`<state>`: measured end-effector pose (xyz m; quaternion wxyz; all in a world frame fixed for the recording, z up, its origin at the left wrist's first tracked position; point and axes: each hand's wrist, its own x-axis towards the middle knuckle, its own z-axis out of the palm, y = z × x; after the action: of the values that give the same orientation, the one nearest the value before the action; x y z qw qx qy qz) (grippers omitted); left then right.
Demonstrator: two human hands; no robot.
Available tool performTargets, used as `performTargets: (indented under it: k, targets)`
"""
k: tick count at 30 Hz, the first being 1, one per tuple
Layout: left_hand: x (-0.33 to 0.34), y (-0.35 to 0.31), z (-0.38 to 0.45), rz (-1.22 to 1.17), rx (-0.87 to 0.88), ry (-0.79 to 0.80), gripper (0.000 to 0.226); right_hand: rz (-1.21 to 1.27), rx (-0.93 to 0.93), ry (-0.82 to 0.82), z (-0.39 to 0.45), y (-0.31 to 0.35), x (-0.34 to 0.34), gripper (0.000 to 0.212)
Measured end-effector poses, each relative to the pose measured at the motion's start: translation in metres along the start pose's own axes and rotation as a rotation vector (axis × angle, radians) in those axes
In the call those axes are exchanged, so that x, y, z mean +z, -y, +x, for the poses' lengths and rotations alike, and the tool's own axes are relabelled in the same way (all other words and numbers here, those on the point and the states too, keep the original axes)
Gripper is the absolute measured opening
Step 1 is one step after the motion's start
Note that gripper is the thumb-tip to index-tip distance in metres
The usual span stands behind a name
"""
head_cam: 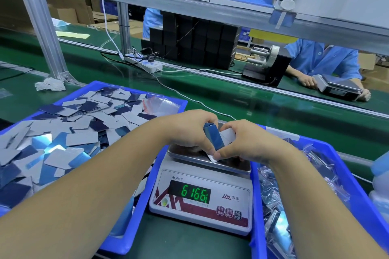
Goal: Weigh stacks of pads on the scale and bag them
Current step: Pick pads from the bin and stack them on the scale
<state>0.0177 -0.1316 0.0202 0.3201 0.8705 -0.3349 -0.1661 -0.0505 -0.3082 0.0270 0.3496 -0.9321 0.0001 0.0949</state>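
**Both hands closed on pad stack over scale pan**

Left hand (189,130) and right hand (245,140) meet above the steel pan of the scale (201,193). Both grip one stack of pads (213,136), fingers curled shut around it, thumbs pinching its lower end. Stack stands tilted, blue edge facing camera. Display reads green digits. Blue bin (168,101) of loose pads left; second blue bin (345,172) with bagged pads right.

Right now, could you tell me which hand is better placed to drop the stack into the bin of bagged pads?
Probably the right hand: it grips the stack and is next to that bin.
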Motion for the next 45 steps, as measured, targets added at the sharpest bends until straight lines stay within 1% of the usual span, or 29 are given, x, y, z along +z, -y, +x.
performTargets:
  k: [4, 8, 10, 13, 16, 19, 23, 26, 29, 33, 35, 37, 39, 40, 42, 45]
  targets:
    - [0.000, 0.003, -0.002, -0.076, 0.026, -0.047, 0.040, 0.000, -0.015, -0.049, 0.002, 0.000, 0.000, 0.042]
    - [0.003, 0.005, -0.001, -0.109, 0.037, -0.126, 0.041, 0.020, -0.007, -0.118, 0.004, 0.001, 0.003, 0.037]
    - [0.003, 0.005, -0.001, -0.078, 0.035, -0.128, 0.041, -0.014, 0.004, -0.130, 0.004, 0.003, 0.004, 0.035]
    - [0.001, 0.003, -0.001, -0.012, 0.025, -0.118, 0.041, -0.127, 0.043, -0.139, 0.001, 0.006, 0.003, 0.033]
    - [0.000, 0.002, -0.002, 0.059, 0.026, -0.099, 0.041, -0.209, 0.072, -0.114, -0.004, 0.011, 0.003, 0.033]
    - [0.000, 0.000, -0.003, 0.110, 0.045, -0.086, 0.041, -0.272, 0.110, -0.082, -0.008, 0.018, 0.005, 0.037]
    - [0.000, -0.004, -0.002, 0.178, 0.044, -0.091, 0.043, -0.275, 0.143, -0.071, -0.008, 0.024, 0.007, 0.036]
    - [0.001, -0.005, -0.001, 0.180, 0.044, -0.093, 0.045, -0.235, 0.154, -0.083, -0.008, 0.024, 0.007, 0.036]
    - [0.002, -0.004, -0.001, 0.118, 0.039, -0.119, 0.046, -0.198, 0.125, -0.132, -0.006, 0.022, 0.008, 0.035]
    - [0.005, 0.002, -0.002, 0.008, 0.050, -0.156, 0.047, -0.088, 0.067, -0.169, -0.003, 0.018, 0.010, 0.029]
    - [0.007, 0.005, -0.002, -0.070, 0.071, -0.167, 0.046, -0.161, 0.021, -0.216, 0.000, 0.016, 0.010, 0.028]
    - [0.007, 0.006, -0.001, -0.156, 0.097, -0.189, 0.044, -0.235, -0.045, -0.307, 0.003, 0.015, 0.009, 0.028]
    - [0.007, 0.007, -0.001, -0.178, 0.113, -0.211, 0.040, -0.234, -0.107, -0.366, 0.006, 0.014, 0.010, 0.031]
    - [0.008, 0.009, -0.001, -0.155, 0.114, -0.209, 0.039, -0.228, -0.126, -0.359, 0.007, 0.014, 0.013, 0.032]
    - [0.010, 0.015, -0.003, -0.076, 0.106, -0.202, 0.038, -0.204, -0.142, -0.290, 0.008, 0.012, 0.020, 0.033]
    - [0.009, 0.024, -0.006, -0.024, 0.096, -0.209, 0.036, -0.124, -0.148, -0.226, 0.010, 0.007, 0.025, 0.038]
